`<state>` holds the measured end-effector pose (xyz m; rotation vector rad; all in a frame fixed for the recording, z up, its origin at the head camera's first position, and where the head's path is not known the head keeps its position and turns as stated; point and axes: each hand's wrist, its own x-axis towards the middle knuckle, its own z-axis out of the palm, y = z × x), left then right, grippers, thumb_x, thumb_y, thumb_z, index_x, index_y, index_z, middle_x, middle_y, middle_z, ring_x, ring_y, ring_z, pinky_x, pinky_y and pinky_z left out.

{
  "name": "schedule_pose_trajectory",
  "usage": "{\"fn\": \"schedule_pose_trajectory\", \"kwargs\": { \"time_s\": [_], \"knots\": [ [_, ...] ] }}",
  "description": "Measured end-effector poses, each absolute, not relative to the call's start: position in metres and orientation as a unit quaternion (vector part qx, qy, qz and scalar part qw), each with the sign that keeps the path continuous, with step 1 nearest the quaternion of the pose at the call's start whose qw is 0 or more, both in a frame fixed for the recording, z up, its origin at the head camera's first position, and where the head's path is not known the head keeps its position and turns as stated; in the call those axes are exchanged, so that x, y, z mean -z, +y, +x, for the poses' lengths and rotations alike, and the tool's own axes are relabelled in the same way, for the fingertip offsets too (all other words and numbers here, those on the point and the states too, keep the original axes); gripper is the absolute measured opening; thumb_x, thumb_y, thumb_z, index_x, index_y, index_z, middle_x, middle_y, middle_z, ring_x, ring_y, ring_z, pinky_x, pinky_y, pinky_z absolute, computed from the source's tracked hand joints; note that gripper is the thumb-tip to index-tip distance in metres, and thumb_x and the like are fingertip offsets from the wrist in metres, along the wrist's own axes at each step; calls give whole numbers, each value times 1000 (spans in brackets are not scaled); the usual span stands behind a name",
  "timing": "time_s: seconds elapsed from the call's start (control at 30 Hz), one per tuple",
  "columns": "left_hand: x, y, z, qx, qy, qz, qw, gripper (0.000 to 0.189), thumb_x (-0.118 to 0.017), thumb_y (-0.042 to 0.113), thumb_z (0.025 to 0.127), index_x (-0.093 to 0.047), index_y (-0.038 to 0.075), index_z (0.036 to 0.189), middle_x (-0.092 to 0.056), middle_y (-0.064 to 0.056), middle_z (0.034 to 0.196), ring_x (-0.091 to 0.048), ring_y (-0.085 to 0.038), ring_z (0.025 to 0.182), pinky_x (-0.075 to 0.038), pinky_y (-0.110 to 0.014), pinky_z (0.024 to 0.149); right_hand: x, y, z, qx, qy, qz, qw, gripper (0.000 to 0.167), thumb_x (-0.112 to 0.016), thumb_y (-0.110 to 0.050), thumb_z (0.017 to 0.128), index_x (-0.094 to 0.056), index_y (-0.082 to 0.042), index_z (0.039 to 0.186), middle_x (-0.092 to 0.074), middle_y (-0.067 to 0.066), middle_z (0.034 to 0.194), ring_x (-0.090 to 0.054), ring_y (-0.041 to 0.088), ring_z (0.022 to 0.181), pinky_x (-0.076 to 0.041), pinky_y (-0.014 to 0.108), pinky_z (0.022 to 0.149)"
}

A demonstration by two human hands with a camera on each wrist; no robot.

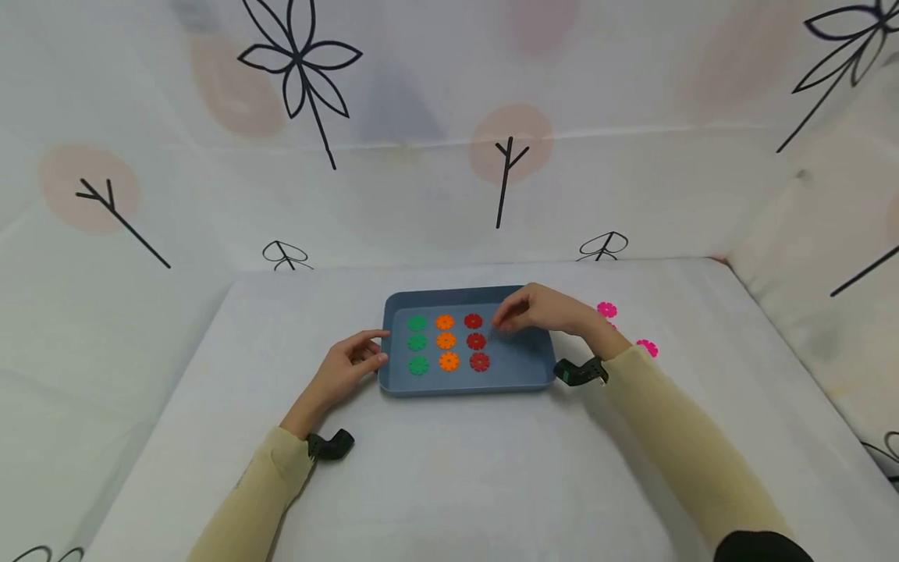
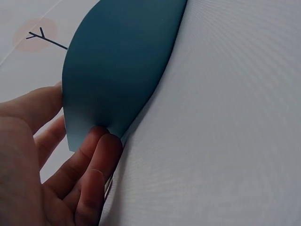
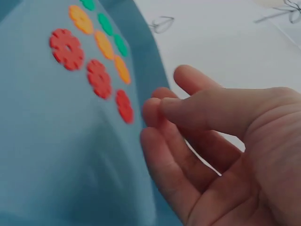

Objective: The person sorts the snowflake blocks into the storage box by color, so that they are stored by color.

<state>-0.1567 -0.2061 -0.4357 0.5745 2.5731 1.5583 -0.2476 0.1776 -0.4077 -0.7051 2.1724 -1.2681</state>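
Note:
A blue-grey tray [image 1: 463,382] holds notched plastic discs in three columns: green discs [image 1: 417,342], orange discs [image 1: 445,340] and red discs [image 1: 476,341]. At its left end, my left hand [image 1: 342,368] touches the rim and outer wall with its fingertips, and the left wrist view shows those fingers [image 2: 101,136] against the wall. Over the tray, just right of the red column, hovers my right hand [image 1: 537,309]. Its fingers are loosely bent, the thumb [image 3: 188,109] overlapping a fingertip in the right wrist view, and no disc shows between them.
Pink discs [image 1: 607,309] lie on the white-covered table [image 1: 435,476] right of the tray, partly behind the right forearm. A white cloth with plant drawings [image 1: 393,203] hangs at the back and sides. Dark straps with devices [image 1: 332,445] sit on both wrists.

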Motion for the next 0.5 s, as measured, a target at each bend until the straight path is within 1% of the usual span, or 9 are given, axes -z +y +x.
{"fn": "schedule_pose_trajectory", "kwargs": {
  "time_s": [0.1,0.2,0.4,0.5],
  "knots": [
    [436,-207,-157,-510,839,188,39,40,-67,6,96,-58,-6,133,-65,-16,97,-62,-33,79,-48,-25,70,403,192,-248,486,805,-238,243,24,-67,-7,95,-70,4,116,-68,21,116,-63,34,106,-50,31,89],
    [438,-208,-157,-511,838,189,39,40,-67,6,96,-58,-6,133,-65,-17,96,-63,-34,79,-49,-25,70,400,210,-249,497,813,-207,221,28,-67,-9,95,-68,4,120,-66,23,119,-62,36,110,-50,31,91],
    [438,-207,-158,-512,837,189,38,40,-67,6,96,-58,-6,133,-65,-16,96,-62,-28,78,-48,-25,69,399,254,-246,476,851,-152,165,37,-66,-17,97,-62,0,129,-63,21,124,-61,38,113,-50,45,93],
    [437,-207,-158,-513,836,190,38,40,-67,6,96,-58,-6,133,-65,-15,96,-62,-28,77,-48,-25,69,405,277,-243,462,867,-114,149,42,-66,-22,97,-59,-2,133,-60,20,129,-58,36,114,-49,46,92]
  ]
}}
